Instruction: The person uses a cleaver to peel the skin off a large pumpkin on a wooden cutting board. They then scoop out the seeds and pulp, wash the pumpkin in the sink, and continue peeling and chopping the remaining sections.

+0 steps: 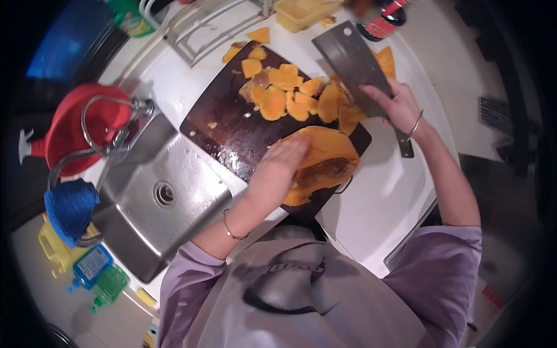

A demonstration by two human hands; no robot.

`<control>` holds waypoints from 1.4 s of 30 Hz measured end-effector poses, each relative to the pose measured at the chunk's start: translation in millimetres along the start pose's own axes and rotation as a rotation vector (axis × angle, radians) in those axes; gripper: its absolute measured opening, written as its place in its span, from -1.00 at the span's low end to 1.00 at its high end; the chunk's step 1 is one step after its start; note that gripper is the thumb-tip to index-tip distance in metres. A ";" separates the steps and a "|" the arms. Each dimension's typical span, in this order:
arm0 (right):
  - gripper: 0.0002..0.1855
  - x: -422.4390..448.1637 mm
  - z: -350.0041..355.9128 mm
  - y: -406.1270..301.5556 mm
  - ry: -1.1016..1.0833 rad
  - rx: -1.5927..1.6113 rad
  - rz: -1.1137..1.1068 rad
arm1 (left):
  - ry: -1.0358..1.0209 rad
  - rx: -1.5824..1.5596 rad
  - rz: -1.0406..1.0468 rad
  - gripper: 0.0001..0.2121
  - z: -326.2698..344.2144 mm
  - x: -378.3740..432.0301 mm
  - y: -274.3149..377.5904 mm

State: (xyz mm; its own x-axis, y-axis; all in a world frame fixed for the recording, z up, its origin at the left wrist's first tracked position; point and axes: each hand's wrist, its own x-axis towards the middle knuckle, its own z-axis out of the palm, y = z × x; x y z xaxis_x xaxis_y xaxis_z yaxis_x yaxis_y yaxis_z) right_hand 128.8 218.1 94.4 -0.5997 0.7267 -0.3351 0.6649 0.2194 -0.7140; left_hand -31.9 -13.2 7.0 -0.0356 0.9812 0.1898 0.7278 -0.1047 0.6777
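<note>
A large pumpkin piece (335, 145) with a scooped brown hollow lies on the near part of a dark cutting board (209, 108). My left hand (278, 167) is laid over its left side and grips it, palm down. In my right hand (402, 106) is a cleaver (348, 61), held where the blade meets the handle, with the thumb on the blade's flat. The broad blade points away from me, above the board's right far edge. Cut pumpkin pieces (274, 102) are heaped along the far side of the board. A few seeds (212, 125) stick to its wet surface.
A steel sink (135, 222) with a faucet (87, 117) adjoins the board's left. Beyond stand a red basin (65, 126), a wire rack (217, 41), a yellow container (300, 15) and a dark bottle (380, 24). A blue cloth (72, 209) hangs left, near detergent bottles (91, 265).
</note>
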 end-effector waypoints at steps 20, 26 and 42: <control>-0.87 -160.6 54.3 72.6 0.233 -0.663 -0.491 | -0.208 0.239 0.063 -0.51 -0.2 -0.8 36.3; -0.88 -160.3 44.4 74.4 0.182 -0.682 -0.467 | -0.129 0.232 0.099 -0.52 7.8 0.5 47.6; -0.90 -140.2 25.5 49.1 -0.132 -0.696 -0.348 | -0.151 0.315 0.192 -0.54 10.7 -0.8 47.3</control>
State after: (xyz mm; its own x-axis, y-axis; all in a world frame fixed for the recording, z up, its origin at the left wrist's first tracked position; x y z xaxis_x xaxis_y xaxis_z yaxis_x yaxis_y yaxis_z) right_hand 234.2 110.4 90.7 -0.8436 0.4673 -0.2646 0.5287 0.8090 -0.2568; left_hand 9.9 -17.1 31.3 0.2062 0.9638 0.1692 0.8865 -0.2572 0.3848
